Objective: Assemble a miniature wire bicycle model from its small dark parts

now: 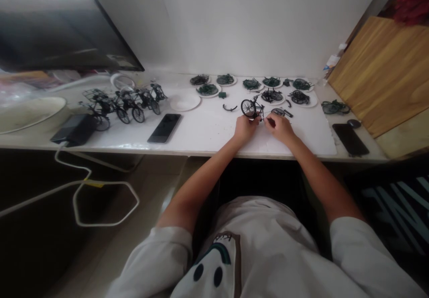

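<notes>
A small black model bicycle frame (257, 107) with one spoked wheel (248, 108) is held upright over the white sheet. My left hand (247, 126) has its fingers closed on the lower part of the frame. Close on its right, my right hand (279, 125) is pinched at the frame's lower right end; whatever lies between its fingertips is too small to make out. Behind my right hand lie a loose wheel (278, 111) and a small dark part (287, 112). A curved black piece (229, 107) rests left of the frame.
Plates of dark parts (272, 81) stand along the wall. Several model bicycles (122, 103) stand left, near an unoccupied plate (184, 102), a phone (165, 128) and a black adapter (74, 129). Another dark phone (350, 139) lies right, by a wooden board (385, 74).
</notes>
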Demonstrator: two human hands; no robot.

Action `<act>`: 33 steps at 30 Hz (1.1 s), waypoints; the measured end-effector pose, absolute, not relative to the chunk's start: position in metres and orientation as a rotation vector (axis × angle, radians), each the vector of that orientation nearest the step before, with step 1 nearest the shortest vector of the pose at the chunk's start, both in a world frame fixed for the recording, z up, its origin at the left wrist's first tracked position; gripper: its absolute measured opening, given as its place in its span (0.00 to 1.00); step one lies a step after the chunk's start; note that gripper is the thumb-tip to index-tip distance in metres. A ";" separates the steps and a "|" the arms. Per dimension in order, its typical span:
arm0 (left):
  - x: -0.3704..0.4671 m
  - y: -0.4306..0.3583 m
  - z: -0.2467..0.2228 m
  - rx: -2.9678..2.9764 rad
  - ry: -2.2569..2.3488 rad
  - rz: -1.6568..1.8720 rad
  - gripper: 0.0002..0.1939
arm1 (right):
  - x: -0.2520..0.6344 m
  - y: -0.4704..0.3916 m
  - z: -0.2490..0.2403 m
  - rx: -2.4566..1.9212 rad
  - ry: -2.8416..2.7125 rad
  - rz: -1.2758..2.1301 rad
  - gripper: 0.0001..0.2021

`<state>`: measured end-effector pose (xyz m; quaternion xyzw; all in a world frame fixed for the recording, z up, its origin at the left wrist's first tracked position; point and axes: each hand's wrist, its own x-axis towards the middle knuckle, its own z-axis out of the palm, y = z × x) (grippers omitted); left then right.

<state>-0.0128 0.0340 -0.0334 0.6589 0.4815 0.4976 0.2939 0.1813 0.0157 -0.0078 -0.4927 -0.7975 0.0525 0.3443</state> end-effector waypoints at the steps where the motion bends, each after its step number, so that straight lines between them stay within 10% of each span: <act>1: -0.013 0.034 -0.034 1.754 1.281 1.325 0.13 | 0.181 0.016 -0.008 -1.282 -2.077 0.135 0.10; 33: -0.013 0.029 -0.028 1.814 1.326 1.249 0.16 | 0.182 0.020 -0.011 -1.385 -2.133 0.155 0.14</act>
